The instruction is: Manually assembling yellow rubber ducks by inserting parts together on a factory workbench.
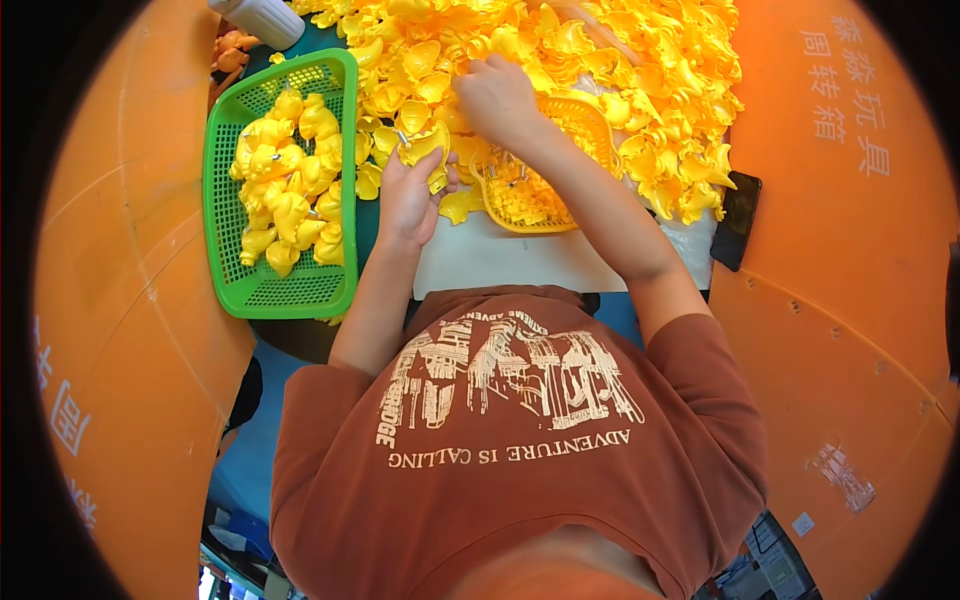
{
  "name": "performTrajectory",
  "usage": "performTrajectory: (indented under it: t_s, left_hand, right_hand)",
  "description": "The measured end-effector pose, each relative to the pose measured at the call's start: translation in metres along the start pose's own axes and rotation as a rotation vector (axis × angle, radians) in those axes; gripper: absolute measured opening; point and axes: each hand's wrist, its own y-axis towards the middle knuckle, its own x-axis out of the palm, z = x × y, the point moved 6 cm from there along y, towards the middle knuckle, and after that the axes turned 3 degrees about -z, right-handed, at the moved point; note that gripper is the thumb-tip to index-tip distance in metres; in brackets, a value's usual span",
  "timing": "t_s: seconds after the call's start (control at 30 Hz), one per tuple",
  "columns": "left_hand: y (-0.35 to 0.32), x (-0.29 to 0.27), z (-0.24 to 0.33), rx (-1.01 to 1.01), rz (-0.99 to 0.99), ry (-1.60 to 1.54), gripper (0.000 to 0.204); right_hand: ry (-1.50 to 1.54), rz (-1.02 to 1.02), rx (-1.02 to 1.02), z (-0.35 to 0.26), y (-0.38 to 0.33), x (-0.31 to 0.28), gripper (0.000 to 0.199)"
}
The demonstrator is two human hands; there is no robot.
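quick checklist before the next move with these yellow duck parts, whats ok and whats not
1. Left hand grips a yellow duck shell: ok.
2. Right hand is on the pile of yellow shells: ok; whether it has picked one up: cannot tell.
3. Green basket has bare mesh free at its near end: ok.
4. Yellow basket lies within reach under the right forearm: ok.
5. Black phone overhangs the table edge: not ok.
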Motion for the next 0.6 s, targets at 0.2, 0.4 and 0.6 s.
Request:
performTrajectory:
  t_s: [0.2,0.4,0.6]
  left_hand:
    - [0.008,-0.008,0.014,0.148,0.095,-0.093,0.02]
    - [0.01,0.041,0.018,-0.115,-0.23,-0.32,0.024]
    - [0.005,0.076,0.022,0.237,-0.188,-0.206,0.036]
  right_hand:
    - [0.001,0.313,-0.193,-0.005,-0.007,-0.024,0.007]
    - [0.608,0.509,-0.27,-0.004,-0.063,-0.068,0.017]
    - [1.735,0.359,0.378,0.015,-0.089,-0.051,0.034]
